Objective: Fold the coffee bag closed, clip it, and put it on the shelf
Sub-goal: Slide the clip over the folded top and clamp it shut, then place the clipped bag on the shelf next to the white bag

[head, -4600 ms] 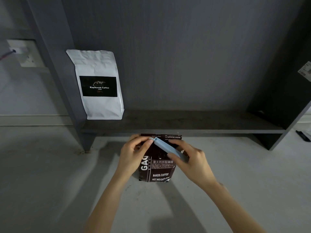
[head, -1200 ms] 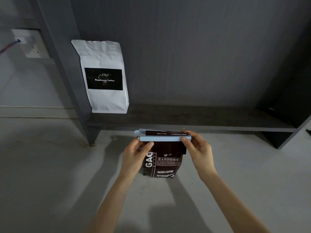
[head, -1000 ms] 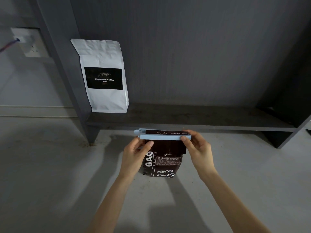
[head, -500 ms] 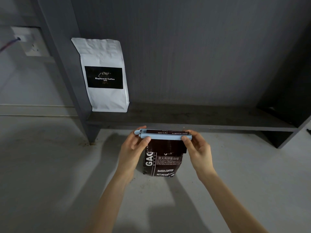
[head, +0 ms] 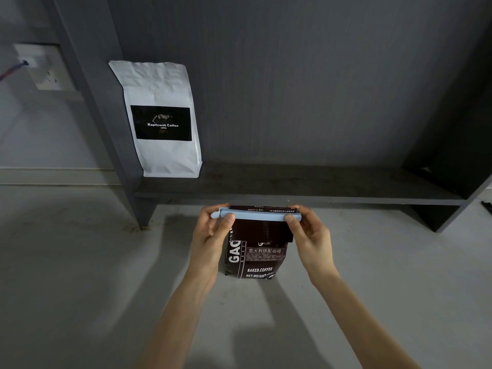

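A dark brown coffee bag [head: 257, 251] with white lettering stands upright on the grey floor just in front of the shelf. Its top is folded over, and a pale blue bar clip [head: 257, 216] lies level across the fold. My left hand [head: 213, 237] pinches the clip's left end, thumb in front. My right hand [head: 310, 235] pinches the right end the same way. The dark shelf board [head: 306, 186] runs just behind and above the bag.
A white coffee bag [head: 162, 121] with a black label stands at the shelf's left end against the upright. The rest of the board is bare. A wall socket [head: 45, 67] with a plugged cable sits far left. Grey floor surrounds the bag.
The clip went from slanted and open to level and pressed across the folded top. Over the last second both hands kept pinching its ends; the bag barely moved.
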`<action>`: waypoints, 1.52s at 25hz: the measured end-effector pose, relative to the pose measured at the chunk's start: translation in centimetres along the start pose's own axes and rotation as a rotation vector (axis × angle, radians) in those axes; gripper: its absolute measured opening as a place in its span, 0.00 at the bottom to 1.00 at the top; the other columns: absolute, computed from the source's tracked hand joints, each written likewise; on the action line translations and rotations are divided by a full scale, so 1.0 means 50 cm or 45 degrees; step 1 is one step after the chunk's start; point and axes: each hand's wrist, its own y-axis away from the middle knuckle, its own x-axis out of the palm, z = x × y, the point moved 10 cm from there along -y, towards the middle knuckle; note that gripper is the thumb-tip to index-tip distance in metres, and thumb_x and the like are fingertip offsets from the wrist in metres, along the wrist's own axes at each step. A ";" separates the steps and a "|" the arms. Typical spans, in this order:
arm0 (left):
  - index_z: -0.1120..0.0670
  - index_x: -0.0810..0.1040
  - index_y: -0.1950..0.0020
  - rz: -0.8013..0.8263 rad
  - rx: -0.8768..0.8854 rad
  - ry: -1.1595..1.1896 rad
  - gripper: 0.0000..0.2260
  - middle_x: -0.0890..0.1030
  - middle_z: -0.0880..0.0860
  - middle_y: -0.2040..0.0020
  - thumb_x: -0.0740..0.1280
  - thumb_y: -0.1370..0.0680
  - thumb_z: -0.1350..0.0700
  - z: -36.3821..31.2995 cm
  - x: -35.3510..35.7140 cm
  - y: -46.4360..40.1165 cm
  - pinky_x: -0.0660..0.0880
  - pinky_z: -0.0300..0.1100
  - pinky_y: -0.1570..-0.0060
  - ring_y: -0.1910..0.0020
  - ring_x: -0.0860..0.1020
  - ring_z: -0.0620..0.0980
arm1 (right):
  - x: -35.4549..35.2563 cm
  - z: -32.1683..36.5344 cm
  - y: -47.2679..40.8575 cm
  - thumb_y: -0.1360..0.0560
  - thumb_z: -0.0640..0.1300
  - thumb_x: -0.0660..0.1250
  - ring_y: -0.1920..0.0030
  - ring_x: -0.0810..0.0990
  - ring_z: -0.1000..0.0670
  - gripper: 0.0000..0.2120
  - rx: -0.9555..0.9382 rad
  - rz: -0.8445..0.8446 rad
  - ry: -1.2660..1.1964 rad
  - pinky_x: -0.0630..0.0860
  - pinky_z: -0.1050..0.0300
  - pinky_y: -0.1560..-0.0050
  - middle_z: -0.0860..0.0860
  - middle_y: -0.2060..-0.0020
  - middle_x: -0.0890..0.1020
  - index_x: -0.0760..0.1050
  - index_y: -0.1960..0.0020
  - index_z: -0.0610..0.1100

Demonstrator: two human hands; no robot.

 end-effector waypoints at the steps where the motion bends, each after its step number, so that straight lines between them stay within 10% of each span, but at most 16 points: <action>1: 0.52 0.73 0.55 -0.005 0.010 -0.025 0.04 0.79 0.48 0.58 0.64 0.26 0.60 -0.002 0.000 0.000 0.75 0.27 0.61 0.61 0.79 0.36 | -0.001 -0.001 -0.001 0.27 0.38 0.63 0.62 0.80 0.62 0.08 -0.002 -0.003 0.010 0.78 0.70 0.64 0.52 0.61 0.80 0.74 0.56 0.52; 8: 0.48 0.75 0.51 0.019 -0.009 -0.107 0.08 0.83 0.42 0.59 0.66 0.27 0.58 0.001 -0.010 -0.003 0.74 0.27 0.58 0.56 0.79 0.36 | 0.002 -0.012 0.002 0.27 0.41 0.63 0.57 0.80 0.61 0.10 -0.001 -0.004 0.019 0.78 0.68 0.59 0.51 0.57 0.80 0.72 0.49 0.54; 14: 0.40 0.71 0.44 0.170 -0.010 -0.415 0.16 0.77 0.39 0.46 0.68 0.29 0.54 0.057 -0.009 0.008 0.71 0.24 0.51 0.48 0.75 0.31 | 0.004 -0.090 0.021 0.27 0.43 0.65 0.41 0.77 0.47 0.18 0.136 0.095 0.158 0.72 0.42 0.37 0.49 0.41 0.78 0.68 0.38 0.52; 19: 0.45 0.65 0.36 0.197 -0.151 -0.478 0.24 0.76 0.47 0.41 0.69 0.29 0.56 0.136 -0.018 0.022 0.71 0.42 0.38 0.39 0.74 0.45 | 0.021 -0.146 0.045 0.28 0.40 0.66 0.38 0.74 0.53 0.25 0.228 0.204 0.344 0.70 0.57 0.38 0.50 0.39 0.76 0.65 0.34 0.48; 23: 0.46 0.61 0.33 0.226 -0.239 -0.567 0.27 0.74 0.47 0.40 0.68 0.28 0.59 0.171 -0.024 0.028 0.71 0.40 0.40 0.42 0.73 0.43 | 0.027 -0.179 0.061 0.29 0.37 0.67 0.47 0.74 0.70 0.27 0.265 0.210 0.399 0.73 0.74 0.48 0.55 0.43 0.77 0.63 0.33 0.49; 26: 0.55 0.64 0.33 0.244 -0.261 -0.653 0.31 0.77 0.47 0.44 0.71 0.33 0.52 0.188 -0.035 0.037 0.75 0.44 0.43 0.50 0.77 0.36 | 0.025 -0.178 0.061 0.29 0.37 0.67 0.50 0.78 0.63 0.27 0.271 0.167 0.412 0.74 0.72 0.50 0.60 0.48 0.78 0.64 0.35 0.52; 31: 0.53 0.72 0.40 0.153 -0.180 -0.787 0.21 0.79 0.41 0.53 0.72 0.31 0.58 0.173 -0.044 0.037 0.72 0.22 0.56 0.56 0.78 0.31 | 0.017 -0.155 0.061 0.30 0.35 0.68 0.57 0.76 0.72 0.25 0.249 0.093 0.442 0.67 0.83 0.59 0.55 0.49 0.80 0.69 0.36 0.48; 38: 0.58 0.74 0.41 0.102 0.058 -0.903 0.20 0.78 0.48 0.50 0.72 0.32 0.55 0.065 -0.020 0.011 0.68 0.21 0.59 0.53 0.76 0.41 | 0.020 -0.074 0.031 0.30 0.37 0.68 0.52 0.77 0.65 0.22 0.139 0.051 0.416 0.70 0.82 0.56 0.55 0.50 0.80 0.71 0.37 0.47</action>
